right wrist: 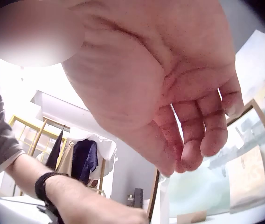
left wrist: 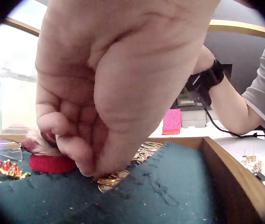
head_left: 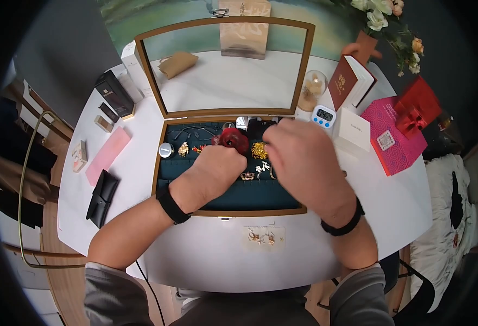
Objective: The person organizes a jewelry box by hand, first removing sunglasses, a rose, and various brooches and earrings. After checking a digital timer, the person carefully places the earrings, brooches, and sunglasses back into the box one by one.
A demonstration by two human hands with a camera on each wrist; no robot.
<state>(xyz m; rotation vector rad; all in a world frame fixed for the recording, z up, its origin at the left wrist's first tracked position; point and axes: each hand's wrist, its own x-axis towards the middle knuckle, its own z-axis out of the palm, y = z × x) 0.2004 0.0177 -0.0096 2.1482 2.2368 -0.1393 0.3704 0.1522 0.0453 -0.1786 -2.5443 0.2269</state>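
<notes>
An open jewelry box (head_left: 298,211) with a dark green lining holds several pieces. My left hand (head_left: 209,171) reaches into it, fingers curled and thumb tip against them. In the left wrist view these fingertips pinch at a gold piece of jewelry (left wrist: 112,181) low over the lining. Beside them sits a dark red scrunchie (head_left: 232,140). My right hand (head_left: 306,165) is over the box's right side, near a gold cluster (head_left: 259,151) and a black fuzzy item (head_left: 258,129). In the right wrist view its thumb and fingertips come together; what lies between is hidden.
The box's clear-paned lid (head_left: 308,60) stands raised behind it. Right of the box are a timer (head_left: 323,116), a white box (head_left: 352,130) and a pink bag (head_left: 391,146). A black case (head_left: 103,198) lies left. Carded earrings (head_left: 263,236) lie in front.
</notes>
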